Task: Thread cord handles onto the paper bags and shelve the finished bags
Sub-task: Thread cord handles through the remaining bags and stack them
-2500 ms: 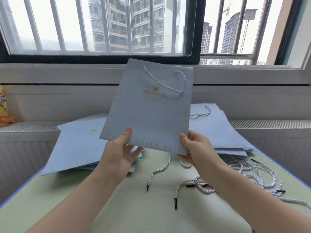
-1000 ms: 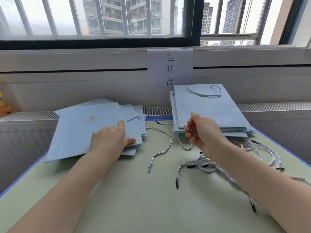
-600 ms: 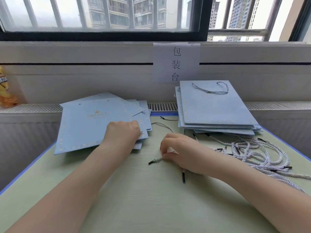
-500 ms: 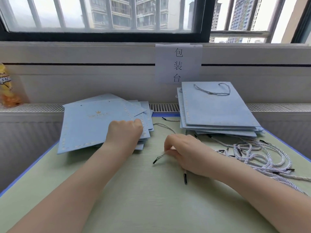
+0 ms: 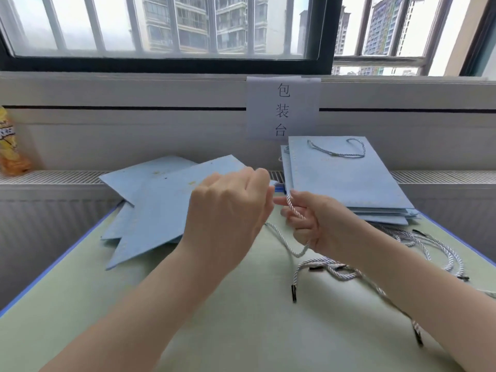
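Note:
My left hand [image 5: 228, 210] is raised over the table, its curled fingers pinching the upper right corner of a light blue paper bag [image 5: 161, 210]. That bag lies tilted on a loose stack of flat bags without handles. My right hand [image 5: 319, 224] grips a white-grey twisted cord [image 5: 281, 238] just right of the left hand's fingertips. The cord's upper end points toward the bag's corner and the rest droops to the table. Where cord and bag meet is hidden behind my left hand. A stack of bags with cord handles [image 5: 343, 181] lies at the back right.
Several loose cords with black tips [image 5: 429, 245] are heaped on the green table [image 5: 228, 331] at the right. A paper sign [image 5: 281, 108] hangs on the wall under the window. A yellow package [image 5: 9, 146] stands on the radiator ledge at far left.
A handled bag was laid on the right stack. My left hand then took hold of a bag on the left stack, and my right hand picked a cord off the table and raised it.

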Motion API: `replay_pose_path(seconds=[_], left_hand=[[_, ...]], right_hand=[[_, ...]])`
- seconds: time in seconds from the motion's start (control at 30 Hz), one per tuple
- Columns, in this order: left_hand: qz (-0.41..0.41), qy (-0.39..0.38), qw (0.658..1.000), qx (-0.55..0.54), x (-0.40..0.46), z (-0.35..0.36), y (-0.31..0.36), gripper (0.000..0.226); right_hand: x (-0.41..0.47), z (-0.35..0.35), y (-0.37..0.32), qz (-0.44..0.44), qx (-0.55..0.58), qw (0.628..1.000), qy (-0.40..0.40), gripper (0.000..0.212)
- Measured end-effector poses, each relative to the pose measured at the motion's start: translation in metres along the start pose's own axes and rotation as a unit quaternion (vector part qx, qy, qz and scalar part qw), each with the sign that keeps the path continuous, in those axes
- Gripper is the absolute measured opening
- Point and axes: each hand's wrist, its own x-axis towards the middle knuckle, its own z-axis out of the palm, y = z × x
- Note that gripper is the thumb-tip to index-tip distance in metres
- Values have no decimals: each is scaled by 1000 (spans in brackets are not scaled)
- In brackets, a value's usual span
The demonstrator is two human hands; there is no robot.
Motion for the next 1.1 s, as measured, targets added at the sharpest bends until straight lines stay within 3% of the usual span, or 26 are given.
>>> replay_pose_path(seconds=[0.1,0.17,0.3,0.4,0.5,0.57,0.63,0.73,0.8,0.93,1.03,1.1], left_hand=[[83,-30,994,-65,-6,0,22,22],[118,-57,987,-93,-10,1,32,28],[124,-96,978,-135,-14,5,35,16],[13,-139,974,-178,-14,12,22,27],[-192,-130,960,-158,-10,21,-7,28],[-336,-135,922,-140,-11,31,-36,32],[-457,-135,859,-185,-12,37,-60,43],[-540,-148,790,-251,-16,41,-81,54],[-550,-188,767,-272,-19,42,-86,54],[-466,-248,834,-160,-23,39,-85,36],[-448,-241,851,-131,-23,35,-82,36],[-442,-231,857,-134,-21,33,-80,35]], right_hand=[[-3,3,1,19,-22,999,-22,31],[-6,2,2,3,-101,995,-19,32],[-9,-3,1,-39,-207,978,2,29],[-8,-7,-11,-56,-182,982,23,25],[-10,-18,-26,-70,-173,982,18,17],[-13,-28,-35,-72,-204,976,5,22],[-14,-36,-39,-67,-226,972,-11,22],[-15,-44,-42,-43,-257,965,-19,21],[-15,-46,-41,-32,-257,965,-31,22],[-14,-44,-39,-44,-261,964,-27,21],[-10,-44,-39,-132,-415,899,45,26],[-9,-44,-43,-188,-386,901,60,25]])
